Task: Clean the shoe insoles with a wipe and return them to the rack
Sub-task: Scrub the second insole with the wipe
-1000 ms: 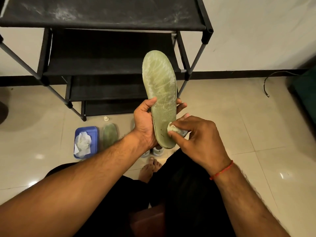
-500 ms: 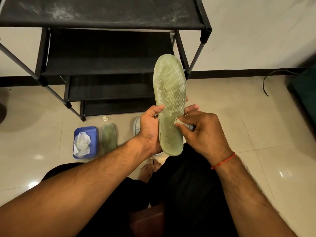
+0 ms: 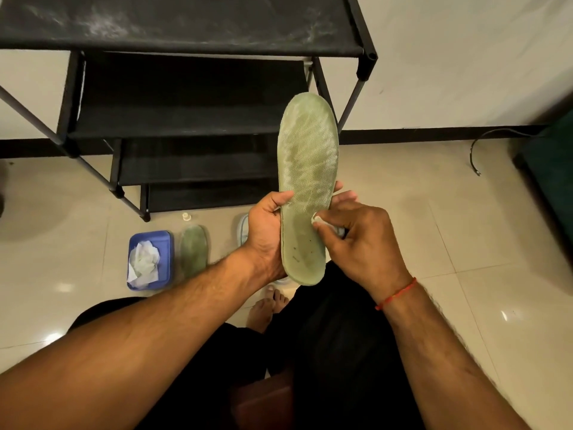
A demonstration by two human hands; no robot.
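Observation:
My left hand (image 3: 265, 234) grips a pale green insole (image 3: 307, 169) around its lower half and holds it upright, toe end up, in front of the black shoe rack (image 3: 186, 35). A small crumpled white wipe (image 3: 319, 221) is pinched in my right hand (image 3: 362, 243) and pressed against the insole's right edge near the middle. A second green insole (image 3: 193, 251) lies flat on the floor below the rack.
A blue tray (image 3: 166, 243) holding used white wipes sits on the tiled floor left of the second insole. A light shoe (image 3: 242, 228) shows partly behind my left hand. A small white cap (image 3: 186, 216) lies near the rack's foot. A cable (image 3: 474, 156) trails at right.
The insole has shifted right and slightly up. My right hand has slid the wipe from the heel area up toward the insole's middle right edge.

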